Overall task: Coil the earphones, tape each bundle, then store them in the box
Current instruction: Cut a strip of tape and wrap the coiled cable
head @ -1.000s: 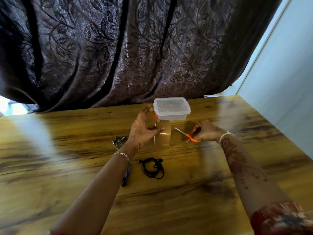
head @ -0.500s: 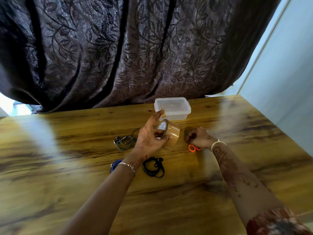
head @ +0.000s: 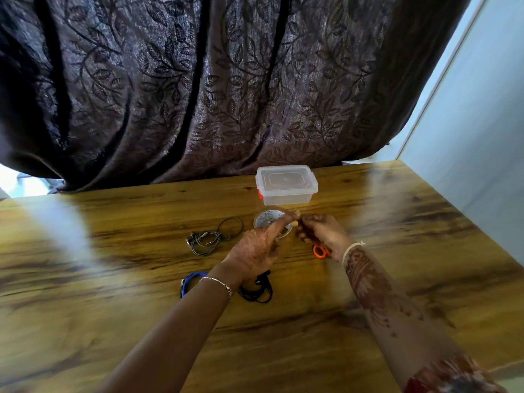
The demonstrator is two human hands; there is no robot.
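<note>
My left hand (head: 255, 248) holds a brown tape roll (head: 268, 219) upright just above the table, its index finger across the rim. My right hand (head: 321, 234) is closed, with its fingertips pinched at the roll's right edge. The orange handle of the scissors (head: 319, 251) sticks out under its palm. Three earphones lie on the table: a grey one (head: 208, 239) loosely coiled left of the roll, a blue one (head: 191, 280) partly hidden by my left wrist, and a black coiled one (head: 258, 290) below my left hand. The clear plastic box (head: 286, 184) stands behind the roll with its lid on.
The wooden table (head: 113, 279) runs to a dark leaf-patterned curtain (head: 226, 95) at the back. A pale wall (head: 482, 137) borders the table's right side.
My left hand turned the tape roll and lowered it in front of the box. My right hand, with the scissors, came left until its fingertips met the roll's edge.
</note>
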